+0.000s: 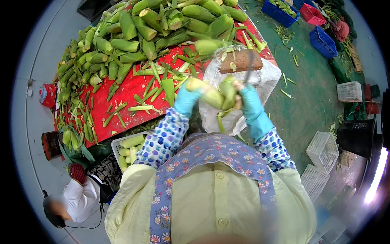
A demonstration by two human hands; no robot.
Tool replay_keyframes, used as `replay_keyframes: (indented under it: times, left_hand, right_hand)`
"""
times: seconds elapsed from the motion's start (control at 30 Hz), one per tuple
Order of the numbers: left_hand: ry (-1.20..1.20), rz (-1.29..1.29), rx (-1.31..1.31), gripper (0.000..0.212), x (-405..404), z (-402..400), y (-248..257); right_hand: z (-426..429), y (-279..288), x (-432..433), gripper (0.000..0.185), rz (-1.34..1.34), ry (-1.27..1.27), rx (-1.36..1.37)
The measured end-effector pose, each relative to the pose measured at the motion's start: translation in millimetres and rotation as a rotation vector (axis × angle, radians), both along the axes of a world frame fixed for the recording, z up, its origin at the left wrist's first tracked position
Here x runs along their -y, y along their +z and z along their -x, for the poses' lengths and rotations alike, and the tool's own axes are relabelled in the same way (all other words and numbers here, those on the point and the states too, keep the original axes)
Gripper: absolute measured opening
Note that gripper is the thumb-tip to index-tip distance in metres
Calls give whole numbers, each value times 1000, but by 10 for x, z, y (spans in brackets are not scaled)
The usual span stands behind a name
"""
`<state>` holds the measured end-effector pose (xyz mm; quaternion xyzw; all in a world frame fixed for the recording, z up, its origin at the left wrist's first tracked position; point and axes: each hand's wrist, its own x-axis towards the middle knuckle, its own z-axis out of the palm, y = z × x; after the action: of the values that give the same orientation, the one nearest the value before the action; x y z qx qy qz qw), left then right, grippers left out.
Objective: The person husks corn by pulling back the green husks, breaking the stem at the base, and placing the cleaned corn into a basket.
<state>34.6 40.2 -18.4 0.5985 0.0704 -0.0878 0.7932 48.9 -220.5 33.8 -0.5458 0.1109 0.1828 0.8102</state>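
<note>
In my left hand (pixel 189 95), in a light blue glove, is an ear of corn (pixel 212 97), blurred by motion. The glove on my right hand (pixel 242 96) leaves the fingertips bare. Those fingers close on a green husk (pixel 227 88) at the ear's right side, and a thin dark curved blade (pixel 250 65), also blurred, rises from the same hand. Its handle is hidden. Beneath both hands lies a white woven sack (pixel 210 120), with a brown block (pixel 240 61) on it just beyond. Strips of husk hang below the ear.
A red table (pixel 134 88) bears a large heap of corn in husks (pixel 125 45) and loose leaves. A white crate (pixel 116 149) of trimmed ears stands at its near edge. At lower left sits another person (pixel 80 198). Blue crates (pixel 323 42) and white crates (pixel 323 151) stand at right.
</note>
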Motion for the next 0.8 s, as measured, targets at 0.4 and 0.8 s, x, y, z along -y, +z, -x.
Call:
replay_keyframes:
  times: [0.4,0.8]
  left_hand:
    - [457,497,-353,47,-365,44,176]
    - [-50,214,-124,62,240,241,579]
  right_hand:
    - [-429,-1083,838,36,430,-441,274]
    - [41,-506,220,53,-219,280,-84]
